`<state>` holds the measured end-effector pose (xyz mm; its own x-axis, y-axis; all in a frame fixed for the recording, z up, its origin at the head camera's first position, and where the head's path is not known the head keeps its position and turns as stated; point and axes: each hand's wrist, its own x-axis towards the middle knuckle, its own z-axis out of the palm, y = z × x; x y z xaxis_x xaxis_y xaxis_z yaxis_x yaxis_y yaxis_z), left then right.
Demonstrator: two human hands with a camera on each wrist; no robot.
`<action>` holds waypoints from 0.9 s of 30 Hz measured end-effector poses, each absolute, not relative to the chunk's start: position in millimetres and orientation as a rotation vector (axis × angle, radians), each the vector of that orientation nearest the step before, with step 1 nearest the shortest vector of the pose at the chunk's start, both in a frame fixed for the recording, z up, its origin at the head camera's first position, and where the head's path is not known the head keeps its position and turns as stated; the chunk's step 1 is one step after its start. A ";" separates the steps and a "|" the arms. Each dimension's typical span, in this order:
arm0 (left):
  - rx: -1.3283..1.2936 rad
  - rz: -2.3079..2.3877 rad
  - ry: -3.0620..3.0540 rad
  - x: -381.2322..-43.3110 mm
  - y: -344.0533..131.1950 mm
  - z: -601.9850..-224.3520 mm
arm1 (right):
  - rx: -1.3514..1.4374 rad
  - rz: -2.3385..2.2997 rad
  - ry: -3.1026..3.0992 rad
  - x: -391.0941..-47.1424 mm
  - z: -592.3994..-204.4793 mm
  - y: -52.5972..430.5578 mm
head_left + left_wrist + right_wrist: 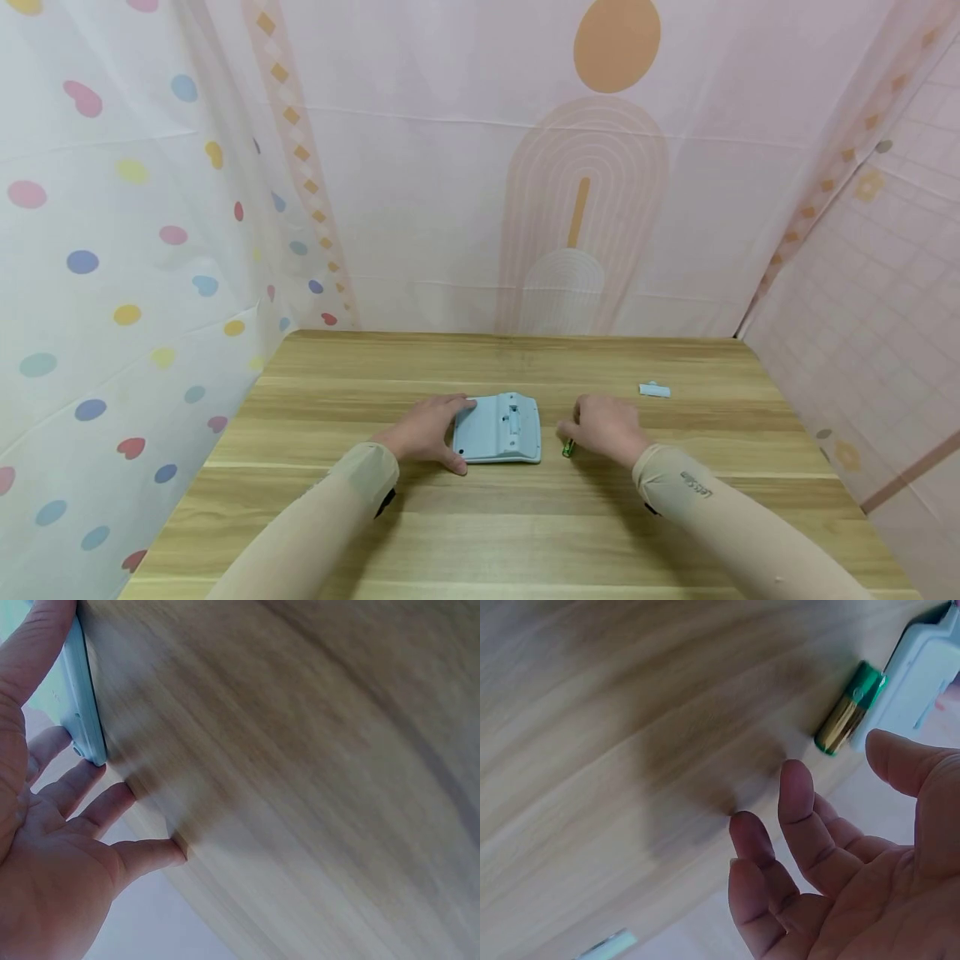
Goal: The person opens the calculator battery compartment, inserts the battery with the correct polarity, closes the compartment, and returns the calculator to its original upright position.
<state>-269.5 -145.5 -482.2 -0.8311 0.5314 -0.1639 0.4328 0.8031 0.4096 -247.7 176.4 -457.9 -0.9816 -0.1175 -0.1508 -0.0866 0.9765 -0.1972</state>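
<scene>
A light blue calculator [483, 429] lies face down on the wooden table, its small battery compartment [514, 420] uncovered. My left hand [429, 432] holds it at the left side, thumb by the near corner and index finger at the far one. In the left wrist view, fingertips touch the corner of the calculator [84, 697]. To the right, a green and gold battery [851, 709] lies on the table beside the calculator. My right hand [606, 427] hovers over that battery [568, 448]; the right wrist view shows thumb and fingers apart, with nothing gripped.
A small light blue battery cover [654, 389] lies on the table [480, 533], beyond my right hand. Patterned cloth curtains [420, 208] hang along the table's back and sides.
</scene>
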 end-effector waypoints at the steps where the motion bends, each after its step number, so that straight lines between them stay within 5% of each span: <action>1: 0.737 0.521 2.720 -269.4 -145.6 -482.5 | -0.155 -0.284 2.962 -247.2 -458.6 174.4; 27: 0.707 0.549 2.723 -270.8 -145.2 -485.1 | -0.363 -0.268 3.009 -238.5 -469.2 159.8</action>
